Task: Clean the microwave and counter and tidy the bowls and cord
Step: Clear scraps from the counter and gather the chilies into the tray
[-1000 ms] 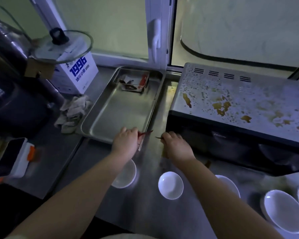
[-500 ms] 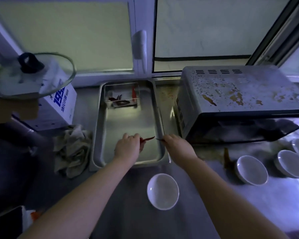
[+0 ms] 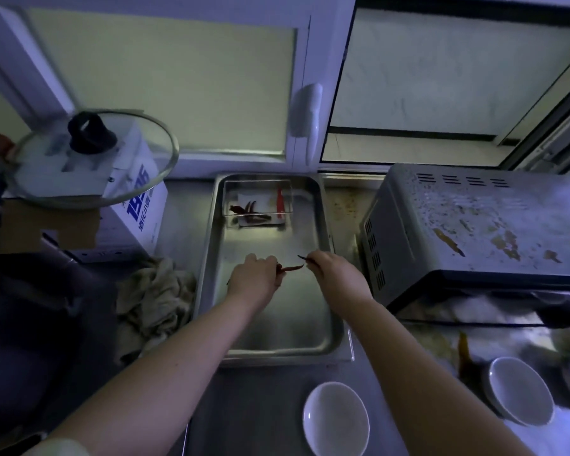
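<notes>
Microwave (image 3: 474, 232), top spattered, stands right of the steel tray (image 3: 287, 324), where left hand (image 3: 254, 278) and right hand (image 3: 336, 274) each pinch a dried chili (image 3: 292, 268); clearing the counter (image 3: 260, 406) seems underway, the clear container (image 3: 257, 205) their likely destination.

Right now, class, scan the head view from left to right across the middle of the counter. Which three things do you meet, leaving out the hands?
crumpled cloth → steel tray → stained microwave

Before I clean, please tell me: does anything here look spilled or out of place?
The microwave is spattered on top with brown stains, and a brown spill lies on the counter before it, beside a bowl.
</notes>
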### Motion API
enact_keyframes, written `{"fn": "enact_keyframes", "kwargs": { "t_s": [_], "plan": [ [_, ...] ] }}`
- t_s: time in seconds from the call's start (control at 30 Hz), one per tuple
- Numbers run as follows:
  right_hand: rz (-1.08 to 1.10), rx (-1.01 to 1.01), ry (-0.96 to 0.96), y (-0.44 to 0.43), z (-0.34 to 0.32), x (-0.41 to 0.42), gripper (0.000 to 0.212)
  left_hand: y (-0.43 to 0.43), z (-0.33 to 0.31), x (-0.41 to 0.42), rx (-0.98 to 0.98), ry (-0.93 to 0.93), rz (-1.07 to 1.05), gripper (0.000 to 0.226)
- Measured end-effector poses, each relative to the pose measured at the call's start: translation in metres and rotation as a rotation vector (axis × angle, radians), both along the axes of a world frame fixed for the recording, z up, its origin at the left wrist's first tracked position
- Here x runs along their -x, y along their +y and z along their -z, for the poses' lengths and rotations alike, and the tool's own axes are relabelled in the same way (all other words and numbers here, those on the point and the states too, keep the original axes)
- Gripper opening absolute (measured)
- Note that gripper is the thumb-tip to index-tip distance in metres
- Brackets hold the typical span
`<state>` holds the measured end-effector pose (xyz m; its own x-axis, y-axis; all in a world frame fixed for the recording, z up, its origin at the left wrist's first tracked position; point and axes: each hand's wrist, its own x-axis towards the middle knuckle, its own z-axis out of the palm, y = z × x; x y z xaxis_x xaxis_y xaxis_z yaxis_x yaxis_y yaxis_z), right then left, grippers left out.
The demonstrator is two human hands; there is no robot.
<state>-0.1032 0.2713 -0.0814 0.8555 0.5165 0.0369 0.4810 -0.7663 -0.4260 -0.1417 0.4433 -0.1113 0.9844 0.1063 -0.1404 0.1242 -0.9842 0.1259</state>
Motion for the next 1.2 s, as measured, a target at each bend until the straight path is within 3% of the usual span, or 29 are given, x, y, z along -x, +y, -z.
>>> {"fn": "enact_keyframes", "kwargs": {
  "t_s": [0.33,0.73,1.03,1.2],
  "plan": [
    [0.019,0.075,0.051,0.049,0.014,-0.113,0.023,0.051,0.014,-0.113,-0.006,-0.118,-0.035,0.037],
    [-0.001,0.034,0.045,0.079,0.071,-0.209,0.018,0.105,0.063,-0.231,-0.127,-0.082,-0.043,0.035],
    [-0.074,-0.041,0.008,0.102,0.080,-0.232,0.022,0.111,0.083,-0.247,-0.172,-0.013,-0.039,0.034],
    [-0.074,-0.018,0.018,0.110,0.082,-0.243,0.018,0.118,0.082,-0.239,-0.087,-0.045,-0.051,0.044]
  ]
}}
